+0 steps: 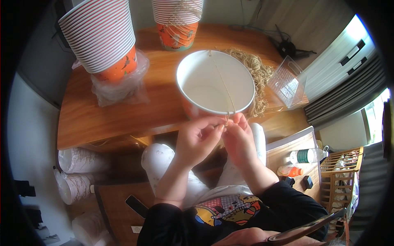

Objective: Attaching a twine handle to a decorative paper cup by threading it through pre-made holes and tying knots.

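A large paper bucket (197, 91), white inside and orange outside, stands at the table's near edge in front of me. A thin tan string (223, 80) runs from its far rim across the opening to the near rim. There my left hand (201, 137) pinches the string between thumb and finger. Close against it, my right hand (239, 137) is also closed on the string, its fingertips meeting the left ones at a small loop or knot. A loose bundle of the same string (259, 74) lies right of the bucket.
A tall stack of nested buckets (98, 37) stands at the left in crumpled plastic; another stack (177, 28), wound with strings, is at the back. A clear plastic tray (287, 82) sits right. Beside me are bottles (308, 156), a phone (136, 206) and wrapped stacks (76, 186).
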{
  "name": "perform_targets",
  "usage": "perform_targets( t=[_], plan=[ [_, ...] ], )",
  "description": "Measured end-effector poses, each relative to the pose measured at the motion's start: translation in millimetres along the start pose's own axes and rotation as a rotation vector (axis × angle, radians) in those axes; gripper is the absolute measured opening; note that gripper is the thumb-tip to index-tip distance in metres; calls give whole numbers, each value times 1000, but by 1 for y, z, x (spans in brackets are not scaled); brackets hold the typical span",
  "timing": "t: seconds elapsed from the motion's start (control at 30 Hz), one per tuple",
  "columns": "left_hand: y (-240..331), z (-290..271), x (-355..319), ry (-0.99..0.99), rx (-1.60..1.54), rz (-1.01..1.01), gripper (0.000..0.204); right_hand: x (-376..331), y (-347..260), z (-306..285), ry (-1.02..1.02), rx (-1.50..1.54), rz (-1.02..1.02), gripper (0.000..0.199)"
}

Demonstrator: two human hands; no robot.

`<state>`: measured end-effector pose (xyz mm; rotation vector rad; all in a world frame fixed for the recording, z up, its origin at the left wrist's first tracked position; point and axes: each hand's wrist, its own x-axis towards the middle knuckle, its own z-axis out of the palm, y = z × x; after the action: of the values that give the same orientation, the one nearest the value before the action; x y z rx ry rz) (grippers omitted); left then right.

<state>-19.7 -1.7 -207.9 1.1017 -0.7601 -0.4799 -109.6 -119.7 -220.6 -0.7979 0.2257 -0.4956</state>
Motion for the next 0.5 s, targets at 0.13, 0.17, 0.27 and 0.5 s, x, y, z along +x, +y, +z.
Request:
perform_targets(
  t=[0.13, 0.17, 0.27, 0.5],
  plan=[
    [-2, 1, 1, 57, 135, 75, 12, 3, 3, -2, 24, -2, -16, 22],
    [-1, 1, 2, 57, 135, 74, 12, 3, 3, -3, 21, -9, -18, 23],
    [-1, 1, 2, 88, 224, 104, 10, 3, 3, -5, 37, -34, -28, 26],
    [-7, 1, 5, 136, 280, 176, 9, 1, 2, -1, -30, -85, -82, 29]
  ],
)
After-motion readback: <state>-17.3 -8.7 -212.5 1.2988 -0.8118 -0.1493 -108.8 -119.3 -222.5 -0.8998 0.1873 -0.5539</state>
